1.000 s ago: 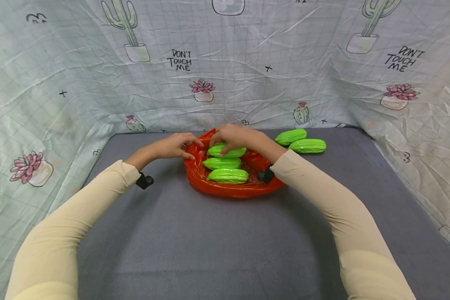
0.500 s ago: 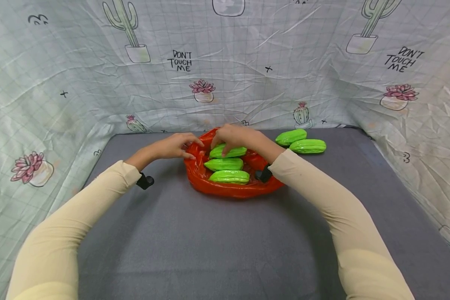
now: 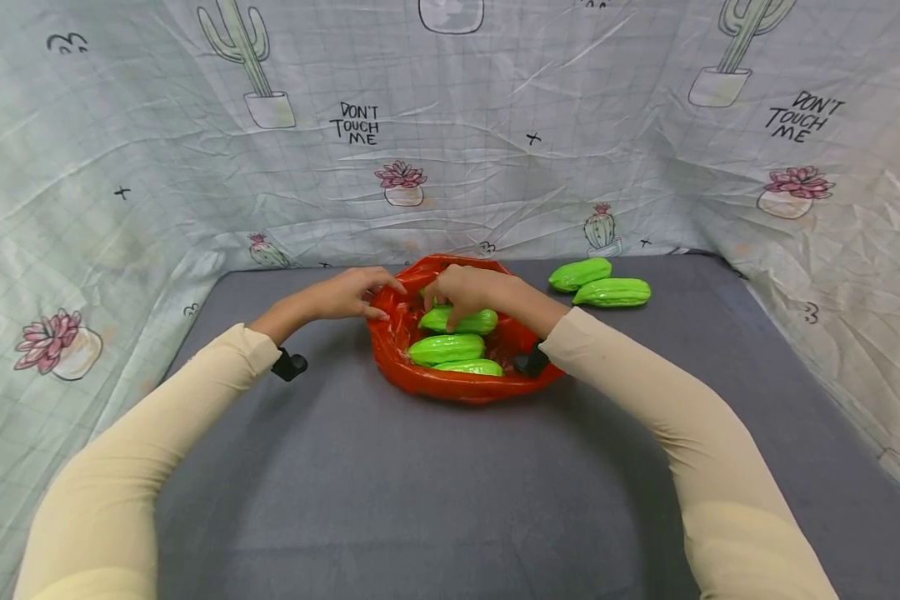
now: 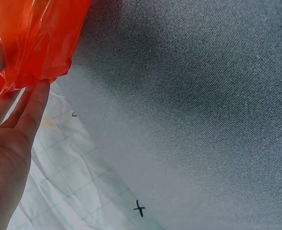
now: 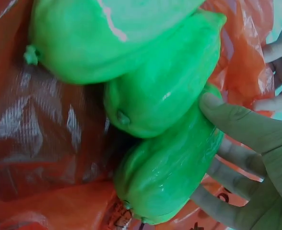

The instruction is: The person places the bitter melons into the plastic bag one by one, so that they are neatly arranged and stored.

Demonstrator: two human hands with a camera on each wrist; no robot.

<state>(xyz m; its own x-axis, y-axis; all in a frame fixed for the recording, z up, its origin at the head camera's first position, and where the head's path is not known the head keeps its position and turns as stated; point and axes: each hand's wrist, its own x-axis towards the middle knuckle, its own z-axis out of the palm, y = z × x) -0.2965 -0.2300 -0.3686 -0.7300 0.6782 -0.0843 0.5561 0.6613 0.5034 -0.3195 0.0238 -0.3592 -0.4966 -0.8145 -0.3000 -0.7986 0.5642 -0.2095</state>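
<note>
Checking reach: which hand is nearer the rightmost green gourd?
Right. The right hand is in the red plastic bag, left of that gourd; the left hand is farther left, pinching the bag.

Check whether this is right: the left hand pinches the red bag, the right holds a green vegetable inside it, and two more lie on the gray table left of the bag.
The side is wrong: the head view shows the two other vegetables on the gray table right of the red bag. The left hand does pinch it, and the right hand holds a green vegetable inside.
</note>
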